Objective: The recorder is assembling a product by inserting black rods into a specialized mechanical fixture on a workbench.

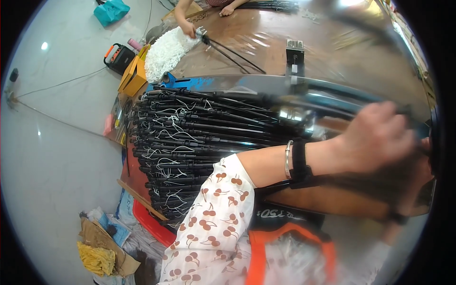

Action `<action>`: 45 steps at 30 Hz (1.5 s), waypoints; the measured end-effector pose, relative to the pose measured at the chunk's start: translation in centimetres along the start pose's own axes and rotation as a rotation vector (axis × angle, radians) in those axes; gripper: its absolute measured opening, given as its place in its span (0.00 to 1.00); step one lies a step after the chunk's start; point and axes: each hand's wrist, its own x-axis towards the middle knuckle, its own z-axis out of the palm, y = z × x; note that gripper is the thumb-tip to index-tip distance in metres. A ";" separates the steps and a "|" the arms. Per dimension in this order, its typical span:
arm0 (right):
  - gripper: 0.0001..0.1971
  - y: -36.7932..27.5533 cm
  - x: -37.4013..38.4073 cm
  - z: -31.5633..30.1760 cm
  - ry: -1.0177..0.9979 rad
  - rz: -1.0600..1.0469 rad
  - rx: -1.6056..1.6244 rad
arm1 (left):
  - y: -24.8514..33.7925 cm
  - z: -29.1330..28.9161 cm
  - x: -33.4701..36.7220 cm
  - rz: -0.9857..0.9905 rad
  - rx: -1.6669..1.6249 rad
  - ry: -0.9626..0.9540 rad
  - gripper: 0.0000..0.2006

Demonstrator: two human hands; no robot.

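Note:
My left arm, in a cherry-print sleeve with a bracelet and black wristband, reaches across to the right. At its end my left hand (pixel 380 135) is closed in a fist, blurred by motion; what lies inside it is hidden. Close by at the right rim is my right hand (pixel 419 178), smeared and partly cut off, its fingers unclear. Long dark blurred bars (pixel 327 95) run just beyond my left hand. Left of my hands, a wide stack of thin black rods (pixel 204 128) with white string loops lies side by side on the table.
Across the brown table (pixel 266 28), another person's hand (pixel 188 29) holds a pair of black rods (pixel 232 54) beside a heap of small white pieces (pixel 168 52). A metal fixture (pixel 294 59) stands mid-table. Left are a yellow box (pixel 133 76) and a black-orange case (pixel 119 58).

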 end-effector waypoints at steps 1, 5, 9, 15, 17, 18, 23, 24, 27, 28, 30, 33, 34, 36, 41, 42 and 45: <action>0.12 1.4 -0.4 0.3 -0.036 0.010 0.008 | -0.1 0.2 0.6 0.027 -0.008 0.068 0.15; 0.12 8.1 -3.2 -1.6 -0.179 0.088 -0.112 | -1.7 1.9 2.2 0.166 0.015 0.016 0.14; 0.09 4.1 -2.8 3.0 -0.286 0.037 -0.052 | -7.5 -0.8 1.8 0.157 0.201 -0.379 0.22; 0.36 1.8 -1.5 3.9 -0.454 0.044 0.132 | -8.3 1.0 2.6 0.249 0.264 -0.711 0.22; 0.37 -0.5 -3.0 4.3 -0.413 0.080 0.160 | -8.1 1.6 2.0 0.241 0.244 -0.746 0.23; 0.39 -2.4 -2.9 4.6 -0.388 0.026 0.213 | -7.9 2.0 2.1 0.250 0.204 -0.760 0.25; 0.37 1.7 -5.4 3.3 -0.457 0.465 0.167 | -9.0 -0.5 2.6 0.251 0.202 -0.868 0.25; 0.37 1.1 -6.0 4.4 -0.450 0.467 0.184 | -9.5 -1.0 2.4 0.253 0.217 -0.879 0.25; 0.42 -6.3 -5.3 5.0 -0.431 0.209 0.279 | -8.2 -1.6 0.6 0.169 0.091 -0.998 0.19; 0.44 -6.4 -5.5 4.7 -0.344 0.154 0.459 | -7.5 -1.4 1.2 0.171 0.087 -0.999 0.19; 0.38 -4.1 -4.9 3.0 -0.201 0.120 0.610 | -6.5 -2.8 1.9 0.130 0.224 -0.920 0.18; 0.19 -4.3 -6.0 3.3 -0.267 0.115 0.525 | -7.0 -4.5 1.7 0.132 0.305 -0.913 0.20; 0.18 -6.5 -5.9 4.3 -0.222 0.121 0.551 | -6.7 -4.6 1.7 0.162 0.302 -0.933 0.20; 0.18 -8.5 -5.1 5.2 -0.163 0.077 0.648 | -4.9 -4.4 1.2 0.152 0.285 -0.919 0.22; 0.21 -14.5 -3.1 8.7 -0.166 0.045 0.534 | -8.1 -9.2 -0.6 0.104 0.272 -0.888 0.23; 0.22 -16.3 -2.5 9.5 -0.142 -0.037 0.550 | -8.4 -9.8 -1.1 0.087 0.198 -0.911 0.23; 0.16 -14.7 -1.4 9.4 -0.162 -0.099 0.430 | -10.7 -14.1 -1.2 0.043 0.288 -0.835 0.18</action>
